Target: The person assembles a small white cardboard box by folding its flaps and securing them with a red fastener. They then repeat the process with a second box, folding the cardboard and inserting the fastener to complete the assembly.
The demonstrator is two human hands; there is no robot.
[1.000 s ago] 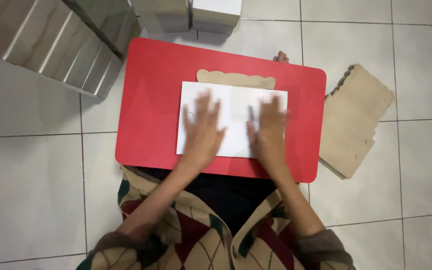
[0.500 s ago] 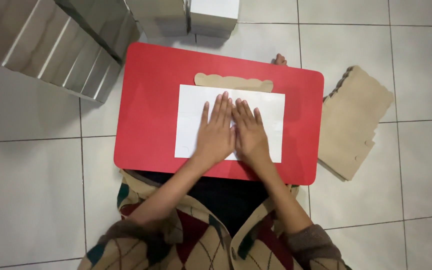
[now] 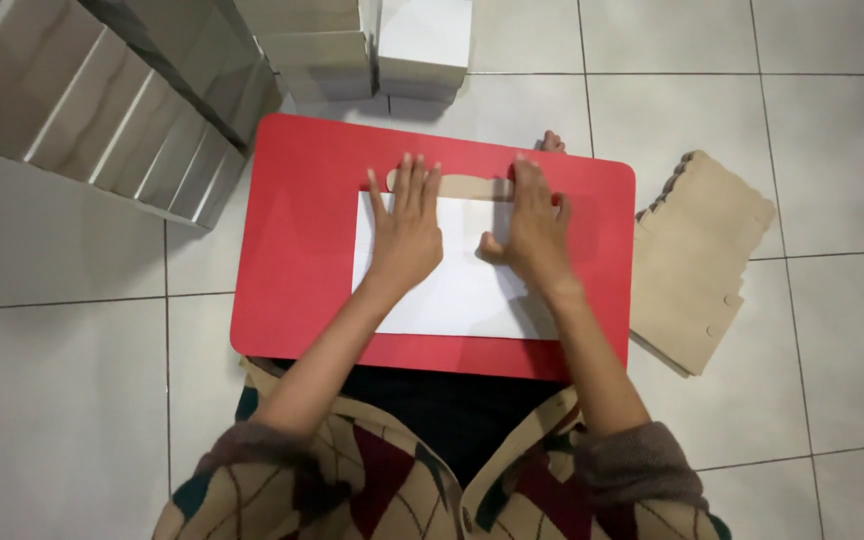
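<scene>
White cardboard sheet [image 3: 457, 290], flat on red bench [image 3: 297, 250], long axis running left to right, square to the bench edges. Brown scalloped flap [image 3: 472, 186] showing along its far edge, partly covered by fingertips. Left hand [image 3: 407, 235] pressed palm down on the left half of the sheet, fingers spread and pointing away from the body, tips reaching the flap. Right hand [image 3: 532, 230] pressed palm down just beside it on the right half, fingers together, thumb splayed toward the left hand. Neither grip closed on anything: both released, flat, only pressing. Both hands over the far part of the sheet, near edge uncovered, toward the lap. Stack of brown cardboard blanks [image 3: 702, 260] on the tiled floor [image 3: 832, 130], just right of the bench, nearer the right hand. White boxes [image 3: 422, 40] on the floor beyond the bench.
</scene>
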